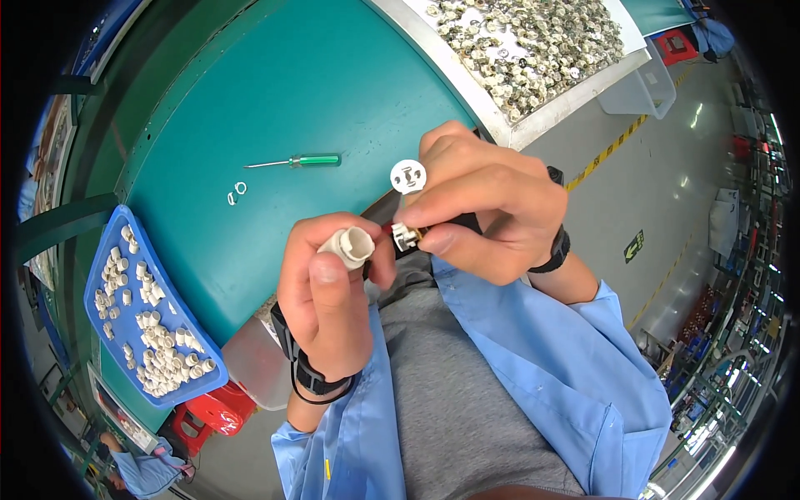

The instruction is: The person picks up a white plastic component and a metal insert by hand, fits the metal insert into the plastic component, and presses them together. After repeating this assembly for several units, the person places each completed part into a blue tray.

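My left hand [327,287] grips a small white plastic sleeve [351,246], its open end facing up. My right hand [483,204] pinches a small white connector piece [404,237] with a dark body and a red wire behind it, held right next to the sleeve. A round white disc with slots [408,175] rests at my right fingertips. Both hands hover over the near edge of the teal table [292,92]. Each wrist wears a black strap.
A green-handled screwdriver [302,161] and two small white rings [237,192] lie on the table. A blue tray [117,333] of white sleeves sits at the left. A white tray [546,108] of several small round parts is at the top right. A red stool [212,414] stands below.
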A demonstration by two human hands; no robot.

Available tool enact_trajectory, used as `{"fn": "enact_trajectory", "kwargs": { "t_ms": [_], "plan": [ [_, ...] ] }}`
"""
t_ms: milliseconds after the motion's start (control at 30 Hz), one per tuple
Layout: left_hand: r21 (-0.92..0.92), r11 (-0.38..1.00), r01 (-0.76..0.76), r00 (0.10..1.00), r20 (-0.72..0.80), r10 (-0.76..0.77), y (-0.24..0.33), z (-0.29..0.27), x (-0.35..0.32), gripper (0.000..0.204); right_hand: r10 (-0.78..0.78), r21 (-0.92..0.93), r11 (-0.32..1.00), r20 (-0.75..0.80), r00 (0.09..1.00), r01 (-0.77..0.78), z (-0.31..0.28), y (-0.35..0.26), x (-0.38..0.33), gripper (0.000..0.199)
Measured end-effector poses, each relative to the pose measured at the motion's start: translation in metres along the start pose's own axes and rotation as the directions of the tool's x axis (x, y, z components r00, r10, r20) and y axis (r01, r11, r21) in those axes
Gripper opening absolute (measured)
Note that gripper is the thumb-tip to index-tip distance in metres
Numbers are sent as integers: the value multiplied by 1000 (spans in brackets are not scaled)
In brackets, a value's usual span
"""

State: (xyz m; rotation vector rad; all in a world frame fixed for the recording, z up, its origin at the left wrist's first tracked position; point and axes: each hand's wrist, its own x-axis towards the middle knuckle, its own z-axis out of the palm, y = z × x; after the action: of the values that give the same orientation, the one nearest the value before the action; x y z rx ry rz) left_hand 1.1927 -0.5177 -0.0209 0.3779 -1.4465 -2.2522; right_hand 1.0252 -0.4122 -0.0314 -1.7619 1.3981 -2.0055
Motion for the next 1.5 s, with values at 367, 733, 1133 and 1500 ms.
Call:
{"fn": "enact_trajectory", "kwargs": {
  "t_ms": [367,733,1133,1500],
  "plan": [
    [294,905,-307,947,-1,321,-15,8,0,55,-62,-246,969,-172,983,18,24,-1,-11,28],
    [91,971,-223,975,-1,224,-7,-4,-2,59,9,-227,974,-17,1000,-12,6,-9,2,24],
    [7,999,32,983,183,-33,6,-20,1,63,-84,-14,995,342,936,94,-19,-1,21,17],
    [63,992,109,964,237,-121,6,-30,3,58,72,26,995,420,905,-92,-21,1,19,21]
  ]
}}
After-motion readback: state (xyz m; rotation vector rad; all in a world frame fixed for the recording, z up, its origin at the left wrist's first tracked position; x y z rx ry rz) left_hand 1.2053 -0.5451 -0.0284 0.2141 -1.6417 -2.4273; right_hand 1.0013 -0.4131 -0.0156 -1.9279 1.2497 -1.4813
